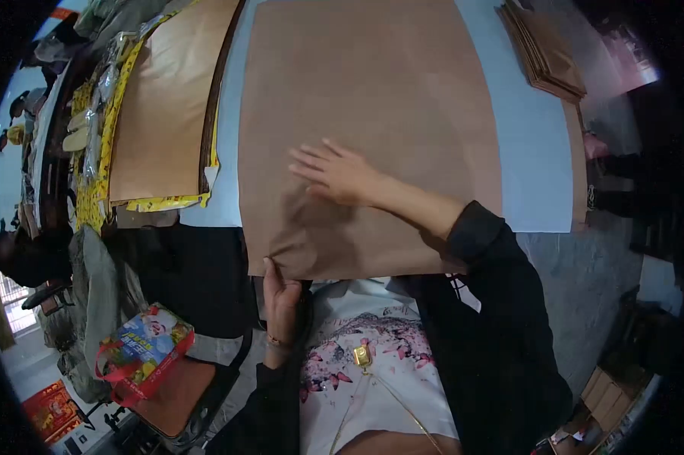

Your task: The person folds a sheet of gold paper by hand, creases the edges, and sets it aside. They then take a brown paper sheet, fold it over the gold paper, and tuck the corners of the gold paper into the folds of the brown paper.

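Note:
A large sheet of brown paper [372,91] lies lengthwise before me, its near edge hanging past the table toward my body. My left hand [279,303] grips that near edge at the left corner, thumb on top and the other fingers largely hidden beneath. Small creases run out from the thumb. Farther in, my right hand [338,176] is over the middle of the sheet, palm down with fingers spread and nothing held. Its forearm crosses the paper from the right, casting a shadow.
The sheet rests on a white tabletop [535,174]. At left is a stack of brown paper [167,98] on yellow wrapping [171,202]; folded brown paper [543,49] lies far right. Below left, a colourful bag [146,345] sits on a brown-seated chair [179,398].

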Action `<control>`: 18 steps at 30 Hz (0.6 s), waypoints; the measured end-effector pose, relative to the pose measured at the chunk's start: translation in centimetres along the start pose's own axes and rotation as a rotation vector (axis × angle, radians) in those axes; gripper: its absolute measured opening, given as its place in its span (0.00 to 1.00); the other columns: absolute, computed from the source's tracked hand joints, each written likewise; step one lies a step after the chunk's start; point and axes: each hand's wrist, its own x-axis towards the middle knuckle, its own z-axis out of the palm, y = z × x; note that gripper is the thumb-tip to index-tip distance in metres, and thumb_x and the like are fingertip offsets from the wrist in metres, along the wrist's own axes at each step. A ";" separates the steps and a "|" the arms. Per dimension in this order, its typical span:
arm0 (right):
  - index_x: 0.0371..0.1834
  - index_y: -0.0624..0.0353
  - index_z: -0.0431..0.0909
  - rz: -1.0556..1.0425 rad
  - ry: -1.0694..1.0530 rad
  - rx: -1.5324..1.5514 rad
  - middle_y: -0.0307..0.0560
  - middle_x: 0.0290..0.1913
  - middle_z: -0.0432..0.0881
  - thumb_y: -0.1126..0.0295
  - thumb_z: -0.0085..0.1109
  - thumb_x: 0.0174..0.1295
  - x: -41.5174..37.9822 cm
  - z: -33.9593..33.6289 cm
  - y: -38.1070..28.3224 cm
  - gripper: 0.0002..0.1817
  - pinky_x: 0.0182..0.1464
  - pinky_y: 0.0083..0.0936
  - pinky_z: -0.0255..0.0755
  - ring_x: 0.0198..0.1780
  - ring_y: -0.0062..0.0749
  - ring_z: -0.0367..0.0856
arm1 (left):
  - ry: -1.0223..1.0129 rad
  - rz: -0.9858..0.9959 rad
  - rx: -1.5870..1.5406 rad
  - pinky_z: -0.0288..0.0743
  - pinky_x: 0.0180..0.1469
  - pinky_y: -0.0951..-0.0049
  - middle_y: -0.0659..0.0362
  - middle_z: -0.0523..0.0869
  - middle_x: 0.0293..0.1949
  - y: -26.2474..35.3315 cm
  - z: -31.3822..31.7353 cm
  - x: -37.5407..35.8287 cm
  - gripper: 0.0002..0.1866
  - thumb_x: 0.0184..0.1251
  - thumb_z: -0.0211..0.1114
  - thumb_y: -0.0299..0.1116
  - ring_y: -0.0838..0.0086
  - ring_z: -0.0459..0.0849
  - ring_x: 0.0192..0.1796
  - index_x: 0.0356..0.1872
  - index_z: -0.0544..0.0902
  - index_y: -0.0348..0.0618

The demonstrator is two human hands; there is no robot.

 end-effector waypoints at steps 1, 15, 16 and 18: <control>0.72 0.48 0.58 0.028 0.044 -0.107 0.40 0.75 0.54 0.51 0.38 0.72 -1.1 -1.0 1.7 0.28 0.75 0.44 0.42 0.76 0.35 0.50 | -0.001 -0.007 -0.003 0.58 0.72 0.58 0.56 0.71 0.66 0.2 -0.1 0.5 0.24 0.72 0.54 0.45 0.62 0.66 0.68 0.65 0.69 0.45; 0.66 0.58 0.63 0.324 0.066 -0.179 0.51 0.73 0.58 0.58 0.41 0.70 -2.9 -10.2 11.8 0.25 0.72 0.46 0.48 0.74 0.46 0.53 | 0.279 -0.244 -0.393 0.64 0.67 0.62 0.56 0.75 0.60 -1.0 -3.2 1.1 0.21 0.69 0.61 0.44 0.63 0.71 0.63 0.57 0.76 0.45; 0.70 0.54 0.60 0.203 -0.050 -0.104 0.51 0.74 0.55 0.56 0.40 0.71 -0.5 -8.2 9.2 0.27 0.73 0.46 0.48 0.75 0.45 0.52 | 0.272 -0.243 -0.392 0.64 0.67 0.62 0.56 0.75 0.60 -0.9 -3.2 0.9 0.21 0.69 0.61 0.44 0.63 0.71 0.63 0.57 0.76 0.45; 0.70 0.49 0.61 -0.145 -0.065 0.007 0.46 0.74 0.55 0.54 0.39 0.72 3.1 -3.9 5.0 0.26 0.74 0.44 0.47 0.75 0.40 0.52 | 0.384 -0.255 -0.268 0.67 0.64 0.64 0.55 0.75 0.60 -0.5 -2.9 0.8 0.23 0.68 0.60 0.48 0.64 0.71 0.62 0.58 0.75 0.46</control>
